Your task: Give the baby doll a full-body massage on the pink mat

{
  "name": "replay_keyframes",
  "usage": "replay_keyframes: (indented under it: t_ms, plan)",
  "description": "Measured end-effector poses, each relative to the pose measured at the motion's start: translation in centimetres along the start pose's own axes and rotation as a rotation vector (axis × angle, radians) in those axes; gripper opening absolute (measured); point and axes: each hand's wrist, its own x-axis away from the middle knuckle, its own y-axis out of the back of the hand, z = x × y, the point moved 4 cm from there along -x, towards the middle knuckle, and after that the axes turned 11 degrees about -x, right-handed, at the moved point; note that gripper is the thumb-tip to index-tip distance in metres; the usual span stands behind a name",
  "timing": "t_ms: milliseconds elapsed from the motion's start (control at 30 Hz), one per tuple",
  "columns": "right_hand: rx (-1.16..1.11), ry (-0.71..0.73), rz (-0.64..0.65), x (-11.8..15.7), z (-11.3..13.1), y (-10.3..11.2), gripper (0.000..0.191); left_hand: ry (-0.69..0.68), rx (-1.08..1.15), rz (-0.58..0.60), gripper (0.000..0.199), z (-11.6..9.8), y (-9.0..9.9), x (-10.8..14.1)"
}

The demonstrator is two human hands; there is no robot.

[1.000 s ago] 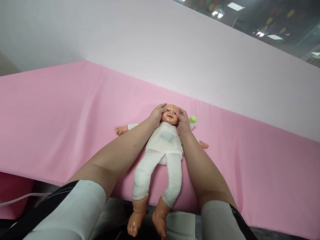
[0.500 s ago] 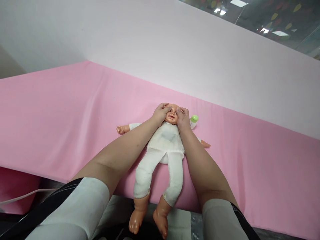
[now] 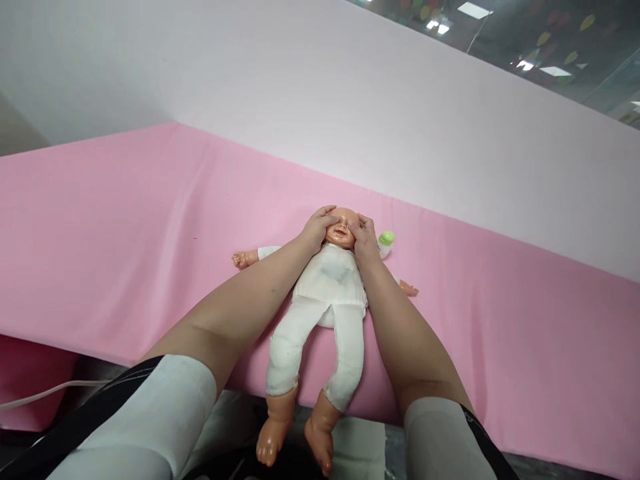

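Note:
A baby doll [image 3: 330, 277] with a white cloth body lies on its back on the pink-covered table [image 3: 225, 200]. Cupped round one side of its head is my left hand [image 3: 317, 227], the thumb resting beside the eye. On the opposite side, my right hand [image 3: 365, 239] wraps the head, its thumb on the cheek near the nose. The doll's mouth and forehead show between my hands. Its arms spread out to both sides, partly hidden under my forearms, and its feet hang past the near table edge.
A small bottle with a green cap [image 3: 386, 239] lies beside my right hand. Behind the table rises a white wall [image 3: 320, 100] with a glass panel [image 3: 525, 53] above it. A pale cable [image 3: 55, 385] runs at the lower left.
Both thumbs have slid over the doll's face: the left one outward from the eye, the right one down toward the cheek. My hands still hold the head, and the view has shifted slightly.

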Motion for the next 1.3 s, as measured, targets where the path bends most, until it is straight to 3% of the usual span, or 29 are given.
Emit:
replay_keyframes:
  t_ms: [233,433,567,667,900,1033,1200,1300]
  plan:
    - [0.175,0.031,-0.069,-0.2,0.4,0.1,0.053,-0.033,0.02,-0.01,0.058,0.0,-0.4,-0.1]
    - [0.155,0.035,-0.092,-0.1,0.3,0.2,0.042,-0.021,-0.043,-0.083,0.04,0.4,-0.4,-0.9]
    - [0.098,0.057,-0.044,0.0,0.2,0.4,0.046,-0.021,-0.061,-0.132,0.04,0.6,-0.1,-1.3]
    - [0.248,0.109,-0.001,0.6,1.1,0.6,0.05,-0.021,-0.08,-0.119,0.04,0.8,0.2,-1.3]
    - [0.689,0.213,-0.016,3.8,5.0,0.4,0.052,-0.307,-0.54,-0.192,0.027,-1.0,2.0,2.3]
    - [0.667,0.197,0.081,5.2,5.5,0.4,0.057,-0.365,-0.635,-0.084,0.043,-1.8,2.8,4.3]
    - [0.577,0.066,0.113,5.3,5.0,1.0,0.087,-0.368,-0.903,0.03,0.083,-2.5,2.9,4.7]
    - [0.656,0.026,0.128,5.1,4.8,0.8,0.097,-0.346,-1.094,0.051,0.084,-2.6,2.8,4.6]
